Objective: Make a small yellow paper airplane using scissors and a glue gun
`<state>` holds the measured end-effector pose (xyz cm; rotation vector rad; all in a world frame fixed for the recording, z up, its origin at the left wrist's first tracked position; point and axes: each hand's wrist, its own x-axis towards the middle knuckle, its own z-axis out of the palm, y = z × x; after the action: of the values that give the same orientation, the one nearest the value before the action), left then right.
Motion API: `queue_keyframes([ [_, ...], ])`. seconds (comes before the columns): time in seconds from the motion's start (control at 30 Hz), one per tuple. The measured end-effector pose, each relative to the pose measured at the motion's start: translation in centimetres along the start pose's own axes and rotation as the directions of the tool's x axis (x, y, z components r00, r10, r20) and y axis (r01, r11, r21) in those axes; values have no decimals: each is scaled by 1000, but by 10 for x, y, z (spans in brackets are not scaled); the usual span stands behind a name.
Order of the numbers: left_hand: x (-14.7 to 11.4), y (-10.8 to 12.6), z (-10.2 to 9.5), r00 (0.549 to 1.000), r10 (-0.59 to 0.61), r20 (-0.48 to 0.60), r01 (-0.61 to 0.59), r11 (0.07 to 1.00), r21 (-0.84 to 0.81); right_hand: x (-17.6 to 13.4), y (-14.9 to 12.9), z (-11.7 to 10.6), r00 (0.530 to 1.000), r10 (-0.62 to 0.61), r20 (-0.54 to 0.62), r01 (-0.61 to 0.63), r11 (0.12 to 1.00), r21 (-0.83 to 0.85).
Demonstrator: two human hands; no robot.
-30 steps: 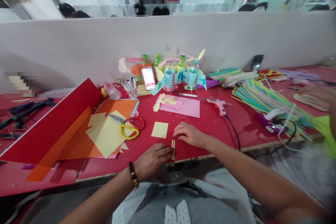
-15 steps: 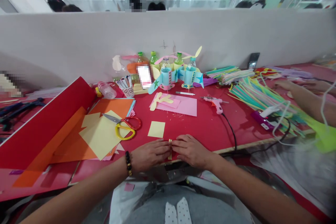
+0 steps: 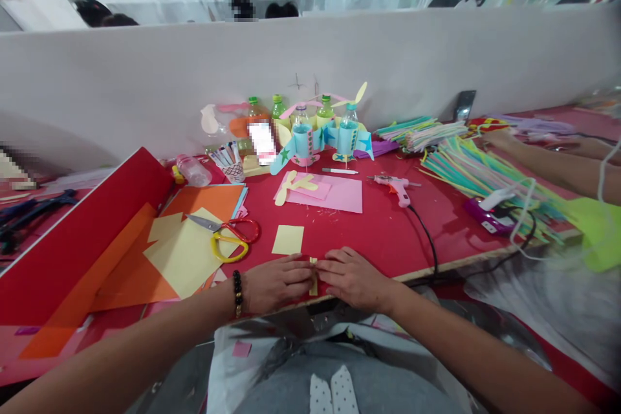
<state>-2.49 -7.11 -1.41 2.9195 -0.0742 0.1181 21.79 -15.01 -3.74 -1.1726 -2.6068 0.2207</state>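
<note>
Small pale-yellow strip [image 3: 314, 287] lies on the red bench [image 3: 373, 239], near its front edge, between the two hands. Left hand [image 3: 275, 283] and right hand [image 3: 356, 278] meet it with extended fingertips; whether either pinches it cannot be determined. Judged to be paper: very light, pliable, easily creased or torn. Advisable hold: gentle fingertip pinch along the long edges.
</note>
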Motion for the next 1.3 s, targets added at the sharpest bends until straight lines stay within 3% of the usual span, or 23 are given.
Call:
queue_keyframes([
  [0.3,-10,1,4,998,-42,-39,40,999,-37,0,0,-1,1000,-2,14,2,1000,13],
  [0.7,-5,1,12,996,-51,-71,47,997,-59,-4,0,-1,1000,27,-12,-26,998,58],
  [0.83,-7,0,13,996,-68,-54,64,995,-80,-13,3,-3,996,43,-75,-36,996,87],
  [0.93,-7,0,13,997,-57,-55,52,994,-91,-27,19,-12,975,106,-195,-87,991,106],
  [1.03,-6,1,13,997,-55,-60,49,994,-99,-49,54,-27,882,267,-389,-248,964,98],
  [1.13,-6,5,12,993,-97,-68,90,992,-91,-71,99,-43,709,437,-554,-497,866,47],
  [1.23,-7,7,12,986,-147,-80,141,987,-73,-83,140,-57,546,626,-557,-748,663,11],
  [1.3,-8,8,12,981,-172,-89,167,984,-67,-81,160,-62,426,792,-438,-862,501,68],
])
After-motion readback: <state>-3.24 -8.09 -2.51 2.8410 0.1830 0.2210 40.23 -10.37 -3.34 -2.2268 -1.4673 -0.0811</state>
